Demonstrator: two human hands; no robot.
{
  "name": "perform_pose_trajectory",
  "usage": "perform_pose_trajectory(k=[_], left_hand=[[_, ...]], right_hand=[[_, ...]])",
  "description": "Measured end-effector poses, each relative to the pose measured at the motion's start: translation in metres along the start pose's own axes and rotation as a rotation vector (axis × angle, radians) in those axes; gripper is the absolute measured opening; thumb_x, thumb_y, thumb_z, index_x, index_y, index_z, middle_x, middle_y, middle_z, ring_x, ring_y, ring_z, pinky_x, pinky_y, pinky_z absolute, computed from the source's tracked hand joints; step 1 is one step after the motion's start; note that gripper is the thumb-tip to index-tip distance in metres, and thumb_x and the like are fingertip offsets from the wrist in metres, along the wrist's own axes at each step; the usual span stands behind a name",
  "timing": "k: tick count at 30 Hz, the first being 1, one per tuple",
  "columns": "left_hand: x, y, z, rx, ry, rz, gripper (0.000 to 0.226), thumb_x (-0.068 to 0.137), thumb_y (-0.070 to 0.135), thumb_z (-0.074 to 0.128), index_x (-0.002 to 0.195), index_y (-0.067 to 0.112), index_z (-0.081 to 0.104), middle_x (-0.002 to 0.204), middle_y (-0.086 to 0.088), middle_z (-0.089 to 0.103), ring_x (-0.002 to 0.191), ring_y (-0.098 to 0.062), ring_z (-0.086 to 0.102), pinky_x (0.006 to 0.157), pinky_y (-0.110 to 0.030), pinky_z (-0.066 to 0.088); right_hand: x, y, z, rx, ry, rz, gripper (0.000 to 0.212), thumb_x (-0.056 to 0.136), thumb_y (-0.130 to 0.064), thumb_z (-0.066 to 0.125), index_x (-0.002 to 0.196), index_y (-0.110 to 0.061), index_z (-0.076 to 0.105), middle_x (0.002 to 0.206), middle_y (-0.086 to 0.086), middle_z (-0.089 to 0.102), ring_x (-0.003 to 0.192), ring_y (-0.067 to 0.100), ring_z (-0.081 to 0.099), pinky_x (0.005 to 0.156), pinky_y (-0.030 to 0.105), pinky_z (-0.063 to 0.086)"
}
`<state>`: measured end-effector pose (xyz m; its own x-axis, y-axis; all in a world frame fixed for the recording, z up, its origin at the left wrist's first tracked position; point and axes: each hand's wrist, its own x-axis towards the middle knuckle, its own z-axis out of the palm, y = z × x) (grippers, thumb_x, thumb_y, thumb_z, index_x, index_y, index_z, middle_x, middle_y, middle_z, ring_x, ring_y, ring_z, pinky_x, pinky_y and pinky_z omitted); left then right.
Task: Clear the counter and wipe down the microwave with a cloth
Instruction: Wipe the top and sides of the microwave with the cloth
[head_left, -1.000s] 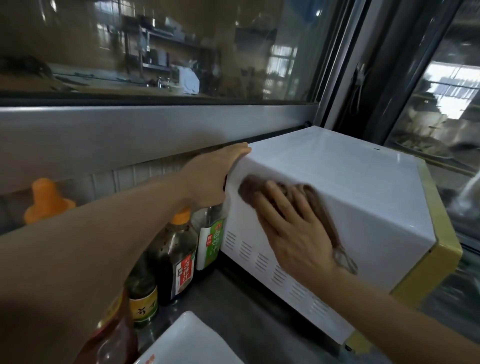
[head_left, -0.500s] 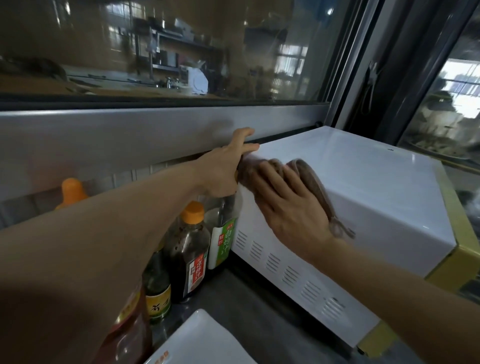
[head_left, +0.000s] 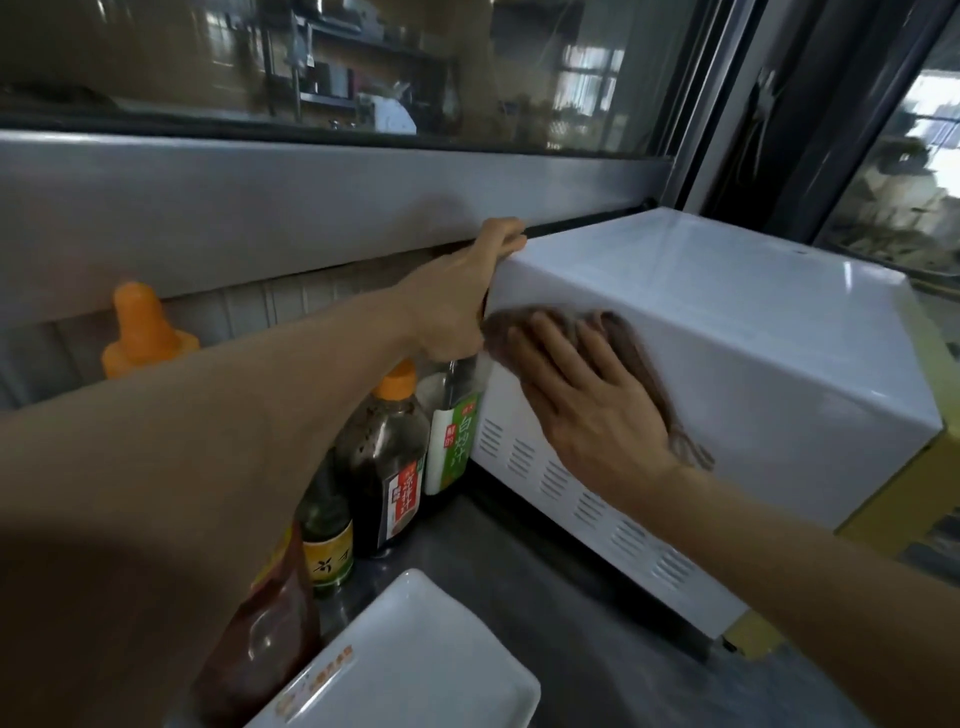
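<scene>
At 9 o'clock in the view, sauce bottles (head_left: 384, 457) stand in a row just beside the white microwave (head_left: 727, 332). The left hand (head_left: 457, 301) holds the microwave's back corner, near 12 o'clock; its fingers seem to curl over the edge, but that part is hard to see. The right hand (head_left: 587, 405), in the middle, presses the brown cloth (head_left: 623, 353) flat on the microwave's side with fingers spread. This looks like the wiping step. Next, the cloth should slide toward 3 o'clock, over the parts not yet wiped.
</scene>
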<state>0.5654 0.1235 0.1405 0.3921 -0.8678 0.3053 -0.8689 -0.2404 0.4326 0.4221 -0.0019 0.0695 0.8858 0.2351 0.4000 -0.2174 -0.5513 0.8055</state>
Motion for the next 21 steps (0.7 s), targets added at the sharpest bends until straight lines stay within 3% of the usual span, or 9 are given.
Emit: perform_pose_trajectory(k=[2, 4, 7, 11, 14, 17, 21], left_hand=[[-0.002, 0.003, 0.0, 0.041, 0.021, 0.001, 0.098, 0.071, -0.005, 0.065, 0.148, 0.02, 0.01, 0.151, -0.005, 0.03, 0.133, -0.023, 0.035, 0.097, -0.024, 0.031], [-0.005, 0.007, 0.001, 0.118, 0.026, 0.022, 0.097, 0.07, -0.011, 0.06, 0.149, 0.022, 0.014, 0.155, 0.0, 0.021, 0.141, -0.018, 0.022, 0.106, -0.022, 0.023], [-0.006, 0.011, 0.002, 0.252, 0.008, 0.025, 0.094, 0.072, -0.009, 0.056, 0.15, 0.024, 0.014, 0.159, 0.002, 0.01, 0.145, -0.016, 0.009, 0.114, -0.029, 0.016], [-0.006, 0.02, 0.013, 0.441, 0.052, -0.008, 0.1, 0.073, 0.006, 0.065, 0.15, 0.027, 0.005, 0.159, 0.004, 0.002, 0.146, -0.019, 0.002, 0.114, -0.044, 0.018], [-0.009, 0.028, 0.027, 0.393, 0.095, 0.058, 0.105, 0.068, 0.007, 0.07, 0.15, 0.029, 0.008, 0.159, 0.006, 0.005, 0.146, -0.016, 0.004, 0.114, -0.046, 0.018], [-0.011, 0.033, 0.031, 0.296, 0.098, 0.021, 0.106, 0.066, 0.001, 0.069, 0.149, 0.03, 0.01, 0.159, 0.007, 0.006, 0.146, -0.014, 0.003, 0.112, -0.049, 0.02], [-0.013, 0.042, 0.027, 0.331, 0.061, -0.022, 0.106, 0.068, -0.001, 0.068, 0.149, 0.03, 0.007, 0.159, 0.01, 0.001, 0.146, -0.013, -0.001, 0.113, -0.048, 0.019]], right_hand=[[-0.025, -0.017, 0.003, 0.039, -0.064, -0.133, 0.042, 0.087, -0.026, 0.048, 0.126, -0.015, 0.06, 0.142, 0.006, 0.048, 0.133, 0.029, 0.043, 0.11, 0.046, 0.028], [-0.037, -0.021, 0.0, 0.074, -0.148, -0.216, 0.039, 0.084, -0.033, 0.058, 0.121, -0.021, 0.065, 0.14, 0.002, 0.051, 0.131, 0.024, 0.046, 0.109, 0.042, 0.033], [-0.033, -0.005, -0.009, 0.123, -0.049, -0.122, 0.043, 0.085, -0.024, 0.041, 0.12, -0.017, 0.065, 0.137, 0.004, 0.053, 0.128, 0.025, 0.049, 0.107, 0.043, 0.035], [-0.025, 0.028, -0.012, 0.155, 0.059, 0.143, 0.055, 0.084, -0.015, 0.03, 0.136, -0.004, 0.045, 0.147, 0.013, 0.041, 0.136, 0.032, 0.037, 0.114, 0.047, 0.015], [-0.045, 0.007, -0.004, 0.072, -0.065, 0.005, 0.053, 0.086, -0.02, 0.036, 0.137, -0.01, 0.047, 0.15, 0.009, 0.036, 0.14, 0.031, 0.031, 0.115, 0.049, 0.008], [-0.079, -0.024, -0.001, 0.098, -0.204, -0.201, 0.042, 0.09, -0.025, 0.041, 0.128, -0.021, 0.06, 0.145, 0.001, 0.044, 0.136, 0.024, 0.039, 0.113, 0.043, 0.022], [-0.102, -0.002, -0.012, 0.206, -0.168, -0.167, 0.045, 0.087, -0.02, 0.033, 0.109, -0.021, 0.072, 0.134, 0.001, 0.056, 0.126, 0.022, 0.052, 0.105, 0.041, 0.039]])
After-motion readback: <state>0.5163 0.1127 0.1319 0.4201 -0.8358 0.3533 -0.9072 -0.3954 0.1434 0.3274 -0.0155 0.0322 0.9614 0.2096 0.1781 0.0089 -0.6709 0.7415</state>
